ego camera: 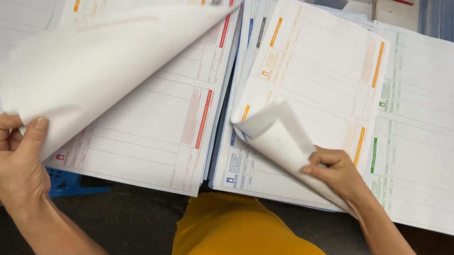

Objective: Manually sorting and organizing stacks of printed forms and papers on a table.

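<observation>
My left hand (10, 157) grips the near corner of a large white sheet (97, 64), curled up and back over a stack of red-printed forms (152, 130). My right hand (336, 171) pinches the lifted near-left corner of an orange-printed form (319, 69), whose corner (275, 133) curls upward. That form tops a stack with blue-printed forms (233, 174) showing under its edge.
A stack of green-printed forms (431, 139) lies at the right. More white sheets (6, 11) lie at far left. All stacks rest side by side on a table, its near edge by my yellow clothing (243, 237). A blue object (69, 183) sits below the edge.
</observation>
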